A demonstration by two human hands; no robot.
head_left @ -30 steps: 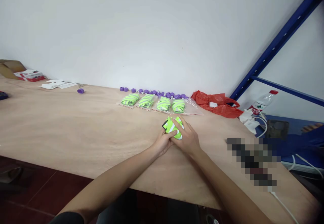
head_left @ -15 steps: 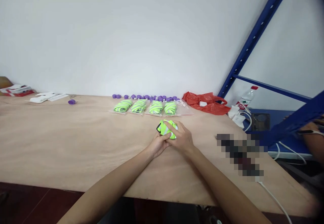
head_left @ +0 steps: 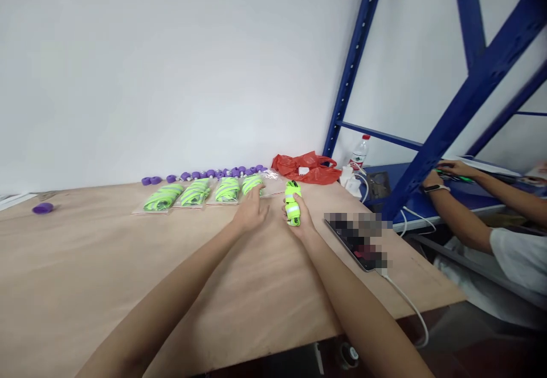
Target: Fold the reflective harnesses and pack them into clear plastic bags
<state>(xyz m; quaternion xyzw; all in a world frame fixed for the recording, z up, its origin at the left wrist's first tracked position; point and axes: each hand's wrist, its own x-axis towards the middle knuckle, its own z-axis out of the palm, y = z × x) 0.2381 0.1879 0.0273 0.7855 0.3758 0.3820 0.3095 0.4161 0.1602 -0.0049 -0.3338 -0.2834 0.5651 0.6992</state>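
Note:
My right hand (head_left: 301, 217) is wrapped round a rolled neon-yellow reflective strap (head_left: 293, 202) with silver bands and some dark parts, held upright above the table. My left hand (head_left: 251, 212) is apart from it, stretched toward the row of clear plastic bags. Its fingers partly cover the rightmost packed strap (head_left: 251, 183); whether they touch the bag I cannot tell. Three more bagged straps lie to the left: one in the middle (head_left: 227, 190), another (head_left: 195, 193) and the leftmost (head_left: 163, 197). An unfilled clear bag (head_left: 273, 183) lies flat beside the row.
Several purple plastic pieces (head_left: 209, 173) line the wall, and one purple piece (head_left: 43, 208) lies far left. A red plastic bag (head_left: 306, 167), a bottle (head_left: 359, 153) and a cabled tablet-like device (head_left: 348, 244) are on the right. Past the blue rack post (head_left: 448, 105) a co-worker's arms (head_left: 459, 213) show.
My left hand has let go of the strap and moved forward toward the bags. My right hand now holds the strap alone, turned upright. The view has swung right.

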